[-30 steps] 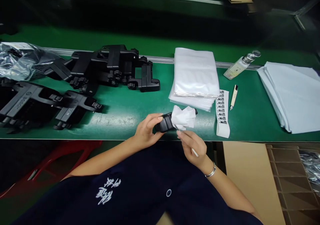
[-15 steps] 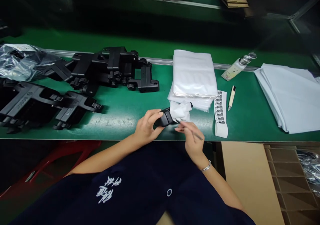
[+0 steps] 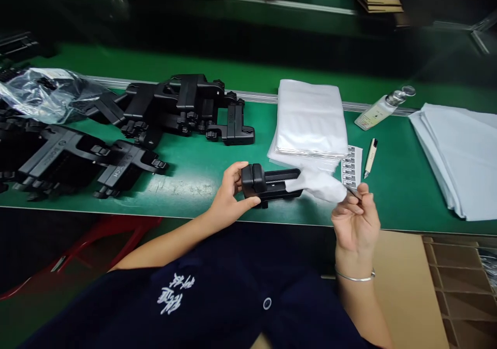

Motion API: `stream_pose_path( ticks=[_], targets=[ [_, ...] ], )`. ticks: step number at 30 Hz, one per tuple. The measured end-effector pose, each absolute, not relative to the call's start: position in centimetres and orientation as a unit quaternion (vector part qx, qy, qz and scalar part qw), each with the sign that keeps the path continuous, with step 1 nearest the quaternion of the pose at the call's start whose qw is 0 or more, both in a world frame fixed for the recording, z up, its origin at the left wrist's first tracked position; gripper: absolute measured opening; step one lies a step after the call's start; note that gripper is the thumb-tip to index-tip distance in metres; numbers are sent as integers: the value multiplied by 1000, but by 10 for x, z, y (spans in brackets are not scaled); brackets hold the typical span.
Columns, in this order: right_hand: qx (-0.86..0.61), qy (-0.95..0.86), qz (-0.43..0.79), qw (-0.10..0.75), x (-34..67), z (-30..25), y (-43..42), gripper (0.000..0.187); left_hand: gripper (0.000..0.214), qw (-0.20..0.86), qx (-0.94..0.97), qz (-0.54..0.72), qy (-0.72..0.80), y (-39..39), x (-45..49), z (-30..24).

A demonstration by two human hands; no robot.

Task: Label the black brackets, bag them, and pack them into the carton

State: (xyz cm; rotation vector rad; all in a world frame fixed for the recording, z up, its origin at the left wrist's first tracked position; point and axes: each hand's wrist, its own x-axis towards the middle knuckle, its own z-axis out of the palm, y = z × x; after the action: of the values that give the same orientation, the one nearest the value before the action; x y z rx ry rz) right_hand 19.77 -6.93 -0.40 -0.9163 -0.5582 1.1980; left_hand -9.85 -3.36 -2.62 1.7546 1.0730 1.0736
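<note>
My left hand point(image 3: 231, 193) grips the end of a black plastic bracket point(image 3: 254, 180) with a long slotted frame. My right hand point(image 3: 357, 214), out to the right, pinches thin metal tweezers point(image 3: 354, 192), mostly hidden by the fingers. From their tip a white cloth point(image 3: 322, 183) stretches left, its far end still lying against the bracket's slotted frame. Behind the cloth lies a stack of white plastic bags point(image 3: 310, 118). A strip of printed labels point(image 3: 351, 165) is partly behind the cloth and right hand.
Several black brackets point(image 3: 186, 98) crowd the bench's left side beside a clear plastic bag point(image 3: 50, 98). To the right are a pump bottle point(image 3: 382, 110), a cream-coloured pen-like tool point(image 3: 371, 158) and folded white sheets point(image 3: 462, 157). A cardboard box point(image 3: 407, 281) stands below the bench edge.
My right hand has moved right, away from the bracket, drawing the cloth out along with it. The bracket's slotted frame is now more exposed. My left hand keeps its hold.
</note>
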Motion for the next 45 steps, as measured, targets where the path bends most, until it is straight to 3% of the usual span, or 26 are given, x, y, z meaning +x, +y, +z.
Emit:
stream_pose_path(
  ticks=[7, 12, 14, 18, 22, 26, 33, 40, 42, 45],
  targets=[
    [-482, -374, 419, 672, 178, 7, -79, 17, 71, 386, 713, 410, 417, -31, -94, -30],
    [-493, -630, 348, 490, 151, 18, -83, 19, 67, 351, 739, 395, 419, -32, -90, -34],
    [-490, -664, 327, 461, 154, 26, -83, 23, 66, 350, 740, 385, 426, -33, -91, -33],
    [-535, -625, 284, 492, 168, 34, -81, 20, 67, 361, 731, 377, 439, -33, -93, -32],
    [-551, -621, 320, 457, 168, 25, -73, 16, 67, 367, 726, 376, 444, -32, -93, -33],
    [-521, -620, 365, 459, 157, 19, -66, 19, 67, 364, 731, 374, 439, -32, -92, -33],
    [-425, -749, 304, 408, 154, 24, -61, 26, 66, 271, 775, 376, 429, -34, -93, -32],
    [-502, -515, 458, 522, 130, -4, -79, 26, 64, 156, 810, 424, 374, -37, -91, -29],
    [-477, -584, 395, 525, 128, -7, -86, 29, 66, 135, 817, 435, 355, -39, -91, -31],
    [-398, -754, 199, 483, 129, -10, -93, 48, 67, 96, 824, 445, 337, -41, -90, -38]
  ],
)
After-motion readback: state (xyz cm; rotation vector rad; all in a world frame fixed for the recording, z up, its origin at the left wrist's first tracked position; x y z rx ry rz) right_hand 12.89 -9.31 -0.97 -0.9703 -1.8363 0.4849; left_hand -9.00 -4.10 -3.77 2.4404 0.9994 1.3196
